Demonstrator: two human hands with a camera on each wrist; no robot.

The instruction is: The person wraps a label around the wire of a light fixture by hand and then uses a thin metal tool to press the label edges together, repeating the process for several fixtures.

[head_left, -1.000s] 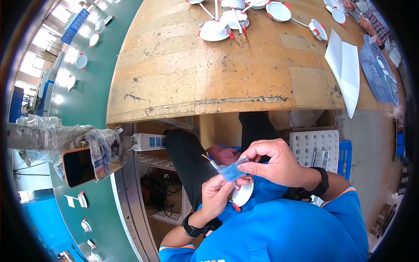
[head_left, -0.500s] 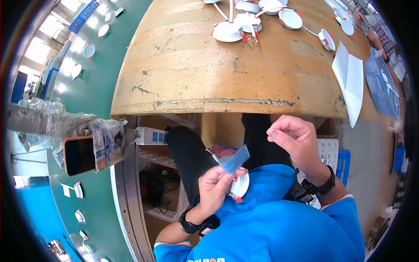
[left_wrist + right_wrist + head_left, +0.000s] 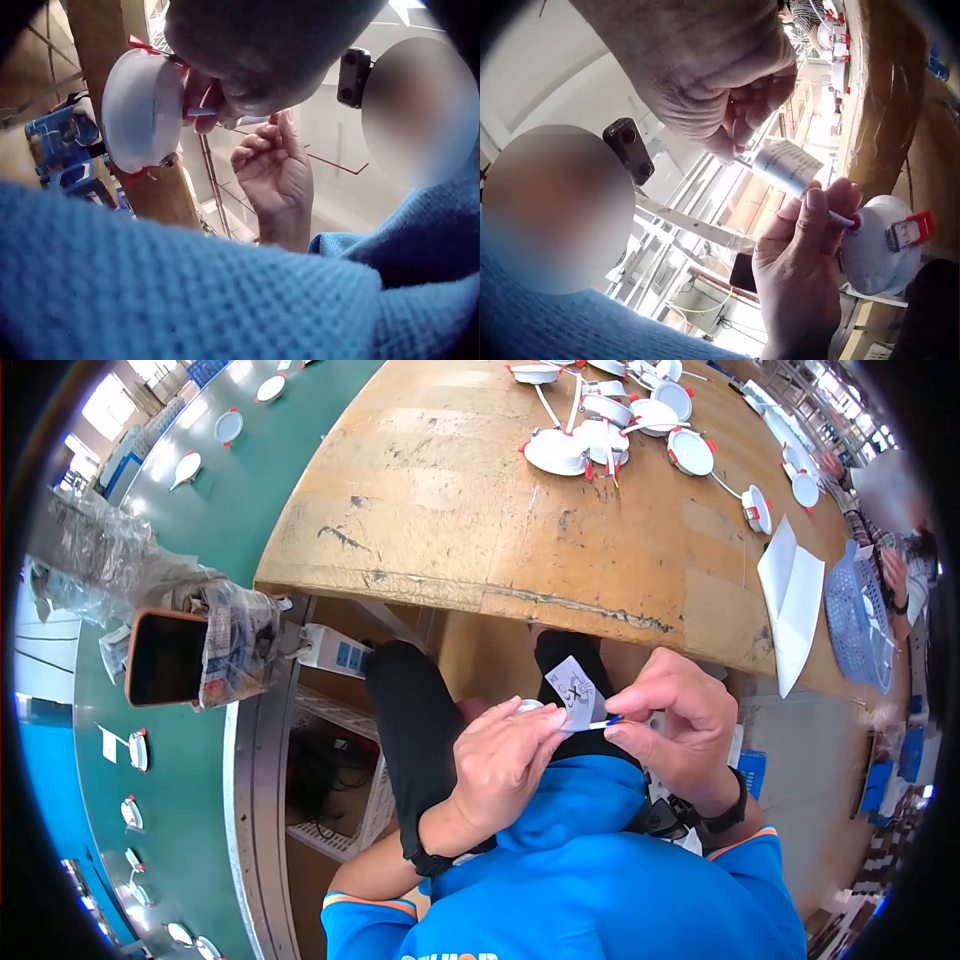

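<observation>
My left hand (image 3: 508, 765), back upward, pinches the white cable of a round downlight with its fingertips. The downlight (image 3: 881, 255), white with red spring clips, hangs beyond those fingers; the left hand mostly hides it in the head view. A folded paper label (image 3: 573, 690) is wrapped on the cable, standing up with a printed drawing on its face. With thumb and fingertips, my right hand (image 3: 685, 725) pinches the cable's free end, where a blue wire (image 3: 614, 720) shows. The label (image 3: 789, 166) lies between both hands in the right wrist view.
Many similar downlights (image 3: 692, 452) lie at the back of the wooden table (image 3: 420, 510). White paper (image 3: 792, 600) and a blue basket (image 3: 858, 620) are at its right. A phone (image 3: 165, 658) stands on the left beside a green bench (image 3: 190, 540) with more lights. Another person sits at far right.
My right hand moved off the label, then came back to the wire end. The left hand turned back-up, and the label now shows its drawing. The head view has shifted.
</observation>
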